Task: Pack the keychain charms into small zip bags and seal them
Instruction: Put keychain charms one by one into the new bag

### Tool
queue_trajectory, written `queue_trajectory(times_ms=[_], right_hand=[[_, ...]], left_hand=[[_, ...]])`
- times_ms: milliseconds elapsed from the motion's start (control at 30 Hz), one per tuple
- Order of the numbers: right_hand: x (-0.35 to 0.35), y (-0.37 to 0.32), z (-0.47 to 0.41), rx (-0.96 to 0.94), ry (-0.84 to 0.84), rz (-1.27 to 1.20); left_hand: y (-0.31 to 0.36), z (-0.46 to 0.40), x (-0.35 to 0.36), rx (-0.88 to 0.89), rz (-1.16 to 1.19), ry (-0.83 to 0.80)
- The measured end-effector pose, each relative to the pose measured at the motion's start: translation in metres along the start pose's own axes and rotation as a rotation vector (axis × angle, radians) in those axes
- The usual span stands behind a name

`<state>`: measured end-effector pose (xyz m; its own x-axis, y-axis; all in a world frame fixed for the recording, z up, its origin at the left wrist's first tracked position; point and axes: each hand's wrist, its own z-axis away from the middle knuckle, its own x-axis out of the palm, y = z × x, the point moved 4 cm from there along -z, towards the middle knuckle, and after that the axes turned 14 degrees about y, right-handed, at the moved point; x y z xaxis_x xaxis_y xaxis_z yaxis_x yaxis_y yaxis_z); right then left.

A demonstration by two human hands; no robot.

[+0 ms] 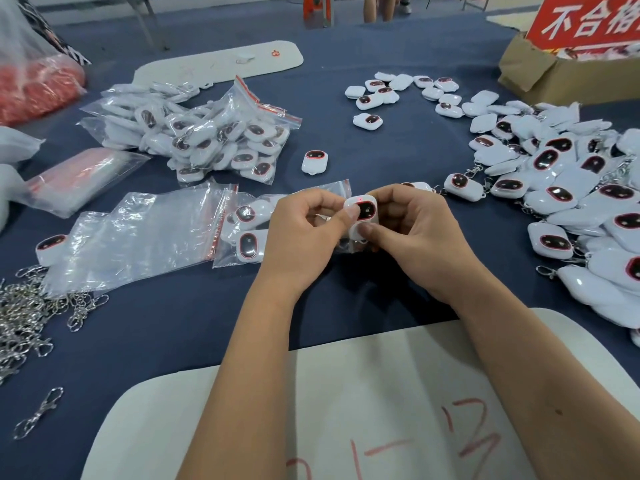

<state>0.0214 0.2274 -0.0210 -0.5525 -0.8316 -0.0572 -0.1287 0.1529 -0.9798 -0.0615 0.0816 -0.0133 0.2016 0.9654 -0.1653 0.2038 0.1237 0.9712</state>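
Both hands pinch one white charm (362, 211) over the middle of the counter (346, 133): the left hand (304, 230) has a thumb-and-finger grip on its left edge, the right hand (412, 233) on its lower edge. A heap of filled bags (207, 133) lies far left, but the loose pile (571, 188) at right looks larger (much seemingly remains). The red sign (588, 19) reads 不合格; the near board (381, 410) bears red figures, perhaps "13".

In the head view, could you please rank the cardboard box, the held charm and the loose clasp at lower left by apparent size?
1. Cardboard box, though cropped and farther away.
2. Loose clasp and held charm look alike; the fingers hide part of the charm, so no ranking.
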Motion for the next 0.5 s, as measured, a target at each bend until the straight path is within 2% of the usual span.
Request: queue_trajectory(times_ms=[100,200,300,400,500], right_hand=[[0.000,-0.001,0.000,-0.009,0.058,-0.020],[-0.004,0.000,-0.003,-0.004,0.130,-0.014],[-0.005,0.001,-0.005,0.006,0.192,-0.002],[-0.005,0.004,-0.005,0.017,0.255,0.031],[-0.007,0.006,-0.006,0.036,0.319,0.057]], left_hand=[[0.008,0.000,-0.002,0.033,0.062,0.150],[0.015,-0.002,-0.022,0.064,0.231,0.461],[0.009,-0.006,-0.045,0.003,0.342,0.691],[0.005,-0.005,-0.052,-0.013,0.248,0.761],[0.013,-0.004,-0.039,0.134,0.009,0.645]])
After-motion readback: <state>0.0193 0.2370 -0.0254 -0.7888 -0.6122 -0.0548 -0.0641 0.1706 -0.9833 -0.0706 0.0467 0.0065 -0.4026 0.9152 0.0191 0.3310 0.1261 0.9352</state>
